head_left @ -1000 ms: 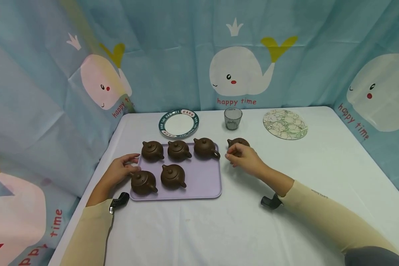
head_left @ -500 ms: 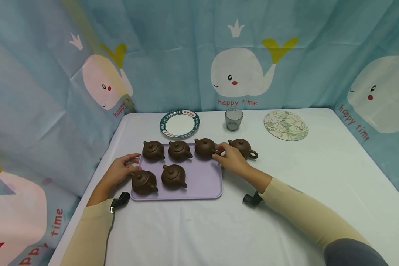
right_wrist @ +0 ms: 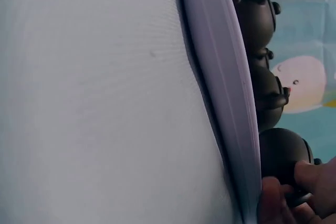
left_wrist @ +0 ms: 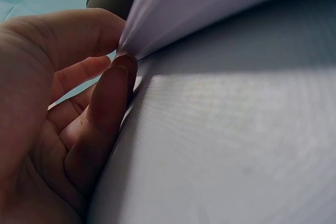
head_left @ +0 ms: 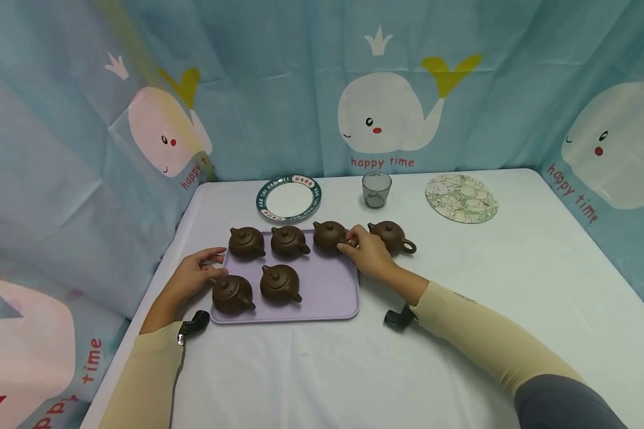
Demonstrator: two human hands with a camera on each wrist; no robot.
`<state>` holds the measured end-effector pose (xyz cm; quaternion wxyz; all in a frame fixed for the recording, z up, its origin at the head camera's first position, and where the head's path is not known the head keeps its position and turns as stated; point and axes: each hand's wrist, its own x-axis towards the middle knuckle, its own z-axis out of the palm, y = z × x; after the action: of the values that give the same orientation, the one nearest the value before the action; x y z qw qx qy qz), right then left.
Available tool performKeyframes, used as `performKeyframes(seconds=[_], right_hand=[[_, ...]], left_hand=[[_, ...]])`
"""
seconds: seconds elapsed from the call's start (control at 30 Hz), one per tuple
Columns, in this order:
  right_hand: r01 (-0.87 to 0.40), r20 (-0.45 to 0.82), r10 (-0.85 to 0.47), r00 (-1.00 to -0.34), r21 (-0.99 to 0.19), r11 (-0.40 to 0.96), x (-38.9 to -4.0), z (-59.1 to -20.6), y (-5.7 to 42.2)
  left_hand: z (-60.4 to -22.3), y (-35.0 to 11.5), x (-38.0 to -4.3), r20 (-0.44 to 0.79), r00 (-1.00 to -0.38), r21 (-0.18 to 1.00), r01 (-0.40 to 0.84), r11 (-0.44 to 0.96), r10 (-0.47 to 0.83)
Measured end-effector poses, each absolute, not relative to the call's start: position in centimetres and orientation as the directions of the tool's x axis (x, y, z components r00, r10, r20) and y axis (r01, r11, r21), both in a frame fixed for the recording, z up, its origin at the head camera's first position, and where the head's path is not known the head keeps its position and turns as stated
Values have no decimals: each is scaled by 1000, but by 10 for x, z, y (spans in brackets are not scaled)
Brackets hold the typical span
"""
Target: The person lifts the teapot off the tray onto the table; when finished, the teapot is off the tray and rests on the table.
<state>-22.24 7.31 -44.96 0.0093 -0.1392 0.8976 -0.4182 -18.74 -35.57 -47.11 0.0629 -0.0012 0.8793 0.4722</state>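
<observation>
Five-part rows of brown teapots stand on a lilac tray. At the tray's far right corner, my right hand pinches the handle of a teapot; the right wrist view shows the thumb against that teapot's dark body. My left hand holds the tray's left edge, thumb and a fingertip meeting at the rim in the left wrist view. Close by it sits the near left teapot, with another teapot to its right. Two more teapots, one at far left and one mid-row, complete the back row.
Off the tray, beyond my right hand, another teapot stands on the white table. Behind are a green-rimmed plate, a clear glass and a round patterned mat. A whale-print curtain borders the table.
My right hand has moved left from in front of the loose teapot to the handle of the teapot at the tray's far right corner. The left hand stays at the tray's edge.
</observation>
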Motion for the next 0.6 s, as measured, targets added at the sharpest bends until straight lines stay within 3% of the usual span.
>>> performKeyframes(seconds=[0.27, 0.6], right_hand=[[-203, 82, -252, -964, -841, 501, -221, -451, 76], [-274, 121, -308, -944, -807, 524, -212, -435, 93]], left_hand=[[-471, -356, -186, -125, -991, 827, -81, 557, 42], [-473, -355, -188, -100, -994, 828, -55, 558, 50]])
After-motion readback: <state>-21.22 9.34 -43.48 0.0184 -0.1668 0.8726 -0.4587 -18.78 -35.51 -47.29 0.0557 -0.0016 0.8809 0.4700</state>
